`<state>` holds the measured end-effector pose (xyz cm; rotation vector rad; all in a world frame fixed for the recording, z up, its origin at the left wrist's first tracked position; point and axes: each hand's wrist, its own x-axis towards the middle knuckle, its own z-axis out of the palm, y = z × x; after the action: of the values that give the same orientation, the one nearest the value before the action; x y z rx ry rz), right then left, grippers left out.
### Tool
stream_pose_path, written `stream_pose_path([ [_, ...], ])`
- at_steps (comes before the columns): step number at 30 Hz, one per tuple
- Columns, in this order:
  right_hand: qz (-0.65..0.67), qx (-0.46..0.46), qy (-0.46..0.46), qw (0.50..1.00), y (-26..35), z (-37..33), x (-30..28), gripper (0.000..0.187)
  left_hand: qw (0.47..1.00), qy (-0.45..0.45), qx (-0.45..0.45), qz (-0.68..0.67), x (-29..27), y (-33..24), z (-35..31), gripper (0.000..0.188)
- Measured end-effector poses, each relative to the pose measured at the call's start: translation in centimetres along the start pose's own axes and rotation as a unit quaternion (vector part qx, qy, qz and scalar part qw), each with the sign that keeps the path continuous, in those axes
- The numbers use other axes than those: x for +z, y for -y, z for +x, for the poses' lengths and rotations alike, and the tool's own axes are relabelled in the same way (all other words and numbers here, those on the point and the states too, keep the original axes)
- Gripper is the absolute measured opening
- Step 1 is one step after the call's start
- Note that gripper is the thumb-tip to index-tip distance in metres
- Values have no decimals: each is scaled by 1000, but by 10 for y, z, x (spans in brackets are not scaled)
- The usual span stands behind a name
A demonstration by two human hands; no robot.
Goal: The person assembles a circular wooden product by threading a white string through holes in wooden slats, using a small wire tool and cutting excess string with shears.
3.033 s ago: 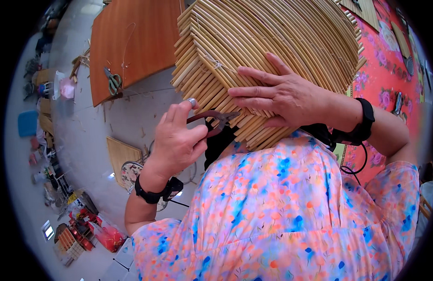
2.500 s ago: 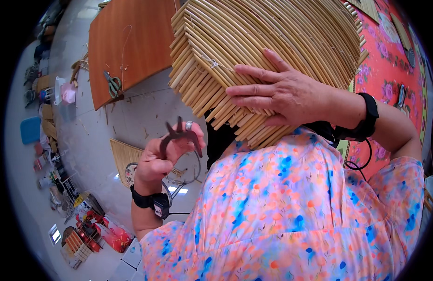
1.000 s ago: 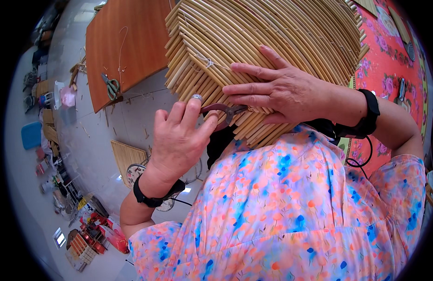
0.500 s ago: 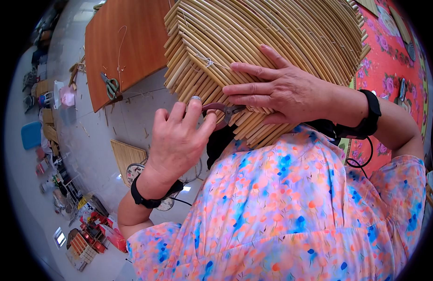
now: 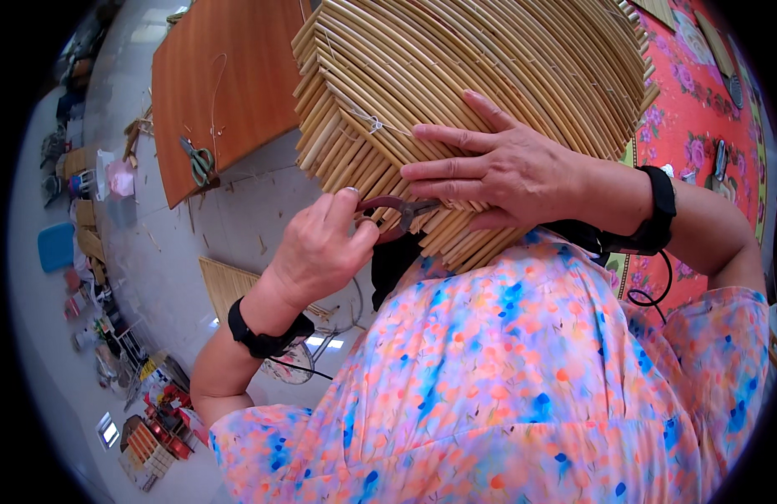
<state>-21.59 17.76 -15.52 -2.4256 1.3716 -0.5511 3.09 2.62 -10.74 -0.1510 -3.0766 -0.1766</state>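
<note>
While the right hand (image 5: pixel 510 168) is lying flat, fingers released, on the woven bamboo panel (image 5: pixel 456 92), the left hand (image 5: pixel 321 252) is gripping pliers (image 5: pixel 397 207) at its lower edge; scissors (image 5: pixel 199 160) are lying on the orange desk (image 5: pixel 225 84), open floor (image 5: pixel 170 252) left.

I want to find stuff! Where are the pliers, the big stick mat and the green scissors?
pliers (image 5: pixel 403 206), head view, on the metal pivot.
stick mat (image 5: pixel 456 76), head view, on its bare slats.
green scissors (image 5: pixel 200 161), head view, on the handles.

A slanted orange-brown wooden board (image 5: pixel 225 92) lies on the pale floor (image 5: pixel 237 218), with green-handled scissors (image 5: pixel 199 160) resting near its lower edge. A small woven mat (image 5: pixel 229 286) sits below. Far left — a blue container (image 5: pixel 55 245) among scattered clutter. At right, a red floral mat (image 5: pixel 691 143).
</note>
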Motion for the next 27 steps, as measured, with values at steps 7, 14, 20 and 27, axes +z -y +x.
stream_pose_path([
  [7,-3,10,15,1000,-1,0,0,69,1000,12,-8,-19,-8,2,1,15],
  [14,-7,6,1,1000,-1,2,-1,62,1000,-26,-17,-1,2,2,-1,15],
  [20,7,10,31,999,-2,2,-2,69,998,-3,-31,56,5,-1,4,16],
  [27,-1,11,36,999,-1,2,-2,71,1000,14,-25,6,11,2,2,14],
])
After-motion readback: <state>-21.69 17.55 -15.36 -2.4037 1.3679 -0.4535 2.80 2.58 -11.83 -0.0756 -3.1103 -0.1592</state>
